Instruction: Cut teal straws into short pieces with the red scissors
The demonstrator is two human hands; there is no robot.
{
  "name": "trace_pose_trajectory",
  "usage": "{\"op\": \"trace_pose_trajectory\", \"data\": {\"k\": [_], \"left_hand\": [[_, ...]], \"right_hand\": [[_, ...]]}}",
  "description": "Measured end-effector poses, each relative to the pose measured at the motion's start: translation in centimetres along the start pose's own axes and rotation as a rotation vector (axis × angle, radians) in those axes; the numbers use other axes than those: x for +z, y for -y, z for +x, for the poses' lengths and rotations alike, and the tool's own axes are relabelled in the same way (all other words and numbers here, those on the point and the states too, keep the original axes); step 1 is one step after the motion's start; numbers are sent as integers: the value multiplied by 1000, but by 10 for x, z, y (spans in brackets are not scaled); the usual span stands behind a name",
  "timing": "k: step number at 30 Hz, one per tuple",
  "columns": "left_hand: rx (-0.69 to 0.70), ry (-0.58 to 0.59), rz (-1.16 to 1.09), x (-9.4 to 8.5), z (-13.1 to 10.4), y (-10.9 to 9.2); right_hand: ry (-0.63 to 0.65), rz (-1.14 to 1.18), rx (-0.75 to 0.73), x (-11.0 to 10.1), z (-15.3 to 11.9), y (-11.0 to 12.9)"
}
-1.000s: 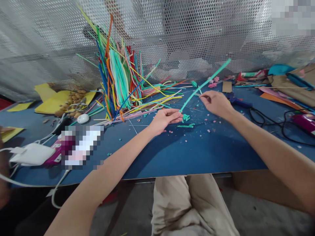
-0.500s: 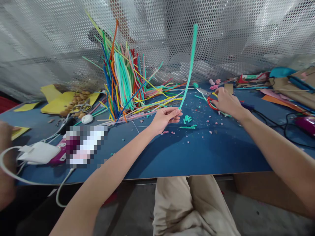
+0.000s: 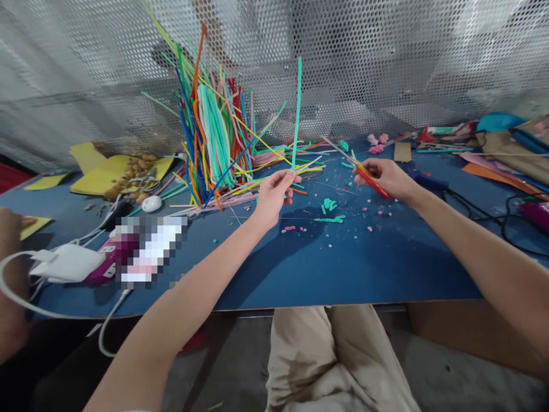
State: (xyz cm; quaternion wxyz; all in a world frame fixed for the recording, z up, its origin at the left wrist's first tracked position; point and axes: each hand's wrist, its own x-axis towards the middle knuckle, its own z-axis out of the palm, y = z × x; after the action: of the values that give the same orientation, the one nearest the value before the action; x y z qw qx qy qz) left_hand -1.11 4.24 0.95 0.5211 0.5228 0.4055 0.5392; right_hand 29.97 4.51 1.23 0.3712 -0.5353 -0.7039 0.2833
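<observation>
Left hand (image 3: 274,197) pinches a turquoise fuzzy stem (image 3: 297,114) near its lower end between thumb and fingers, the other fingers curled in; any length below the pinch is hidden. The stem stands nearly upright above the blue tabletop (image 3: 300,274), in front of the perforated metal panel (image 3: 334,74). Judged: a low grip leaves almost the whole length free, and the stem seems stiff enough to carry itself without a second support. Right hand (image 3: 388,177) grips red-handled scissors (image 3: 372,179), blades aimed left and away from the body, tip near the stem but apart from it. Whether fingers pass through the handle loops cannot be told; the handles show almost edge-on. Judged: this angle keeps the points clear of the left fingers while the tool remains ready to the grip. Short turquoise clippings (image 3: 329,204) lie in a small heap between and below the hands, a longer turquoise piece (image 3: 330,219) just in front of them; probably gathered there for easy reach. Pink scraps (image 3: 290,228) lie loosely scattered, more like offcuts than anything arranged. The bundle of coloured stems (image 3: 212,137) stands at the back left, likely to hold the stock within left-hand reach yet outside the working patch. Pink fuzzy clusters (image 3: 377,143) sit at the back, beyond the right hand, seemingly set aside from the scraps.
</observation>
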Motion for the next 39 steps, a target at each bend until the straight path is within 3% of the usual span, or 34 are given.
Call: {"op": "trace_pose_trajectory", "data": {"k": [4, 8, 17, 22, 30, 39], "left_hand": [[140, -5, -8, 0, -2, -1], [262, 37, 36, 3, -4, -1], [212, 25, 84, 1, -1, 2], [275, -24, 197, 1, -3, 0], [255, 65, 272, 8, -15, -11], [208, 165, 302, 2, -13, -15]], "right_hand": [[225, 72, -15, 11, -12, 21], [243, -9, 2, 26, -18, 30], [388, 74, -35, 40, -27, 35], [399, 96, -21, 38, -28, 37], [460, 124, 5, 46, -35, 50], [521, 155, -44, 46, -38, 54]]}}
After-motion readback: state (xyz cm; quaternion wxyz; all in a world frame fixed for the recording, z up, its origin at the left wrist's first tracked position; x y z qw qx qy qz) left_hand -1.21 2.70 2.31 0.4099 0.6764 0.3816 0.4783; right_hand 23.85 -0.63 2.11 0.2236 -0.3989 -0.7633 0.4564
